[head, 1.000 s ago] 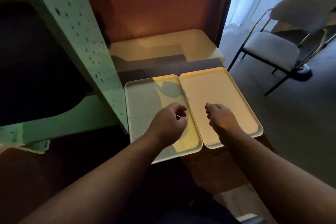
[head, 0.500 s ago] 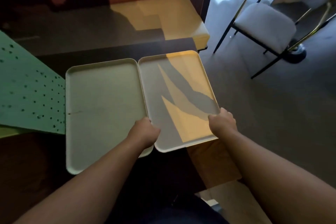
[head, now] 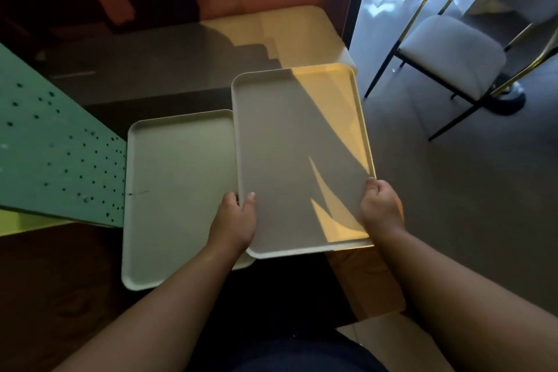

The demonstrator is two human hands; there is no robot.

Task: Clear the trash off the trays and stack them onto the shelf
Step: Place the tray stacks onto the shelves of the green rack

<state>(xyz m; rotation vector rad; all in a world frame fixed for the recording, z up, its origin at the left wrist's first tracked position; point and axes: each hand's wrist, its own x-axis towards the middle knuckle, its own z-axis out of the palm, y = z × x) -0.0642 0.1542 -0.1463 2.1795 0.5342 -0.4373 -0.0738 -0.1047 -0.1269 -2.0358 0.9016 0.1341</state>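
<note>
right tray (head: 290,142): pale cream, rectangular, shallow raised rim, empty, lifted, its left edge overlapping the left tray | left tray (head: 178,190): same shape and colour, empty, lies flat on the dark tabletop | sunlight patch on the right tray's far and near right corners

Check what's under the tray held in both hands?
The held tray overlaps the right edge of the other tray. The table beneath is mostly hidden; anything lying there can't be seen.

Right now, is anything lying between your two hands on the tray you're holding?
No. In the head view, only bare tray surface lies between left hand and right hand.
</note>
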